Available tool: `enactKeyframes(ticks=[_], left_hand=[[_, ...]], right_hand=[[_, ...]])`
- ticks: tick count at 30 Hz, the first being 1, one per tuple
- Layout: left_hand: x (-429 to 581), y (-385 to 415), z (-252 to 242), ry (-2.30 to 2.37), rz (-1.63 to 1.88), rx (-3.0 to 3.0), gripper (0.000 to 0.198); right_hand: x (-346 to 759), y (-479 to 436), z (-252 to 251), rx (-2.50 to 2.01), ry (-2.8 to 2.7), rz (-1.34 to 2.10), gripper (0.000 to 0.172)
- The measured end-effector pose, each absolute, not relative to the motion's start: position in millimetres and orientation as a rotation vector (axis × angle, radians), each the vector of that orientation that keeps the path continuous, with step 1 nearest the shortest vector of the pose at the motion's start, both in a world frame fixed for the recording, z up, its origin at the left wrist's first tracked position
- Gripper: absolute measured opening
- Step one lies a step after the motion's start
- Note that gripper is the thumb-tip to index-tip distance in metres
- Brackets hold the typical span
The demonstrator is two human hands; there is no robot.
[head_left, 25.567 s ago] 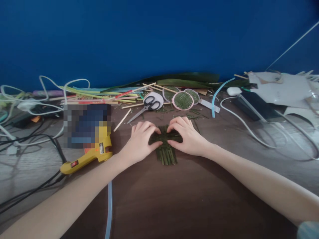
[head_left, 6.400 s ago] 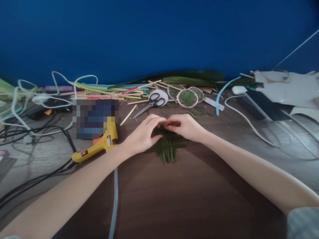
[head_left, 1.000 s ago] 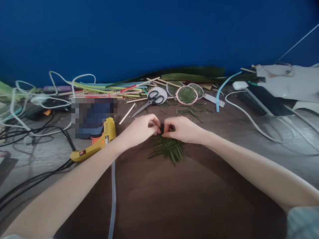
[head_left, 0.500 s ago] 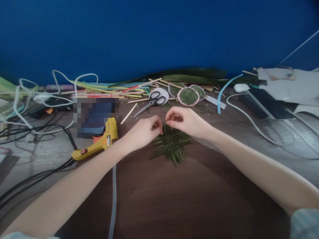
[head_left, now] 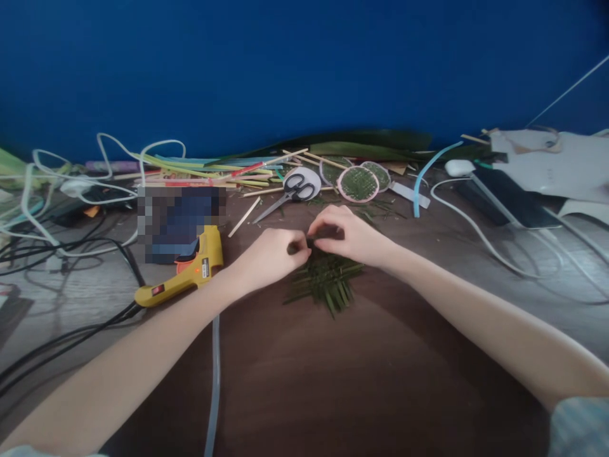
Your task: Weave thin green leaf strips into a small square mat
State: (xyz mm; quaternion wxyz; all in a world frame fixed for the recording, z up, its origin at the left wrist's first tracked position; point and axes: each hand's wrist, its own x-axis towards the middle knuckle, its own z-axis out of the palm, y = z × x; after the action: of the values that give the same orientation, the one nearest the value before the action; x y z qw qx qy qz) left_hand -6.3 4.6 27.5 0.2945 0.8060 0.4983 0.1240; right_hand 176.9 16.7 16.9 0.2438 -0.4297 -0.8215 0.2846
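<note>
A small mat woven from green leaf strips [head_left: 330,279] lies on the dark brown tabletop, its strip ends sticking out at the sides and front. At its far left edge my left hand [head_left: 278,254] is closed in a pinch on a leaf strip. My right hand [head_left: 347,236] also pinches there, thumb and forefinger curled together, its fingertips almost touching the left ones. A dark bit of leaf strip shows between the fingertips. Both hands cover the far edge of the mat.
Behind the hands lie scissors [head_left: 288,193], round pieces with green weaving and a pink rim [head_left: 359,184], and coloured strips. To the left, a yellow glue gun [head_left: 190,276] lies by a blurred-out dark object, with cables around. A phone [head_left: 516,200] and white cable are on the right.
My right hand has shifted slightly left, bringing its fingertips up to those of my left hand. The woven mat stays in place.
</note>
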Motion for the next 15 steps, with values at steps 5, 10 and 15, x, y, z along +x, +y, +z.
enactKeyframes(ticks=[5,10,15], left_hand=[[-8.3,5.6,31.8,1.346,0.267,2.093,0.015],[-8.9,6.7,30.2,1.323,0.27,2.107,0.016],[-8.8,6.9,31.2,1.312,0.254,2.115,0.016]], right_hand=[[176.4,13.7,11.2,-1.255,-2.469,0.571,0.032],[175.9,12.9,11.2,-1.265,-2.493,0.552,0.032],[176.2,13.8,11.1,-1.251,-2.481,0.594,0.029]])
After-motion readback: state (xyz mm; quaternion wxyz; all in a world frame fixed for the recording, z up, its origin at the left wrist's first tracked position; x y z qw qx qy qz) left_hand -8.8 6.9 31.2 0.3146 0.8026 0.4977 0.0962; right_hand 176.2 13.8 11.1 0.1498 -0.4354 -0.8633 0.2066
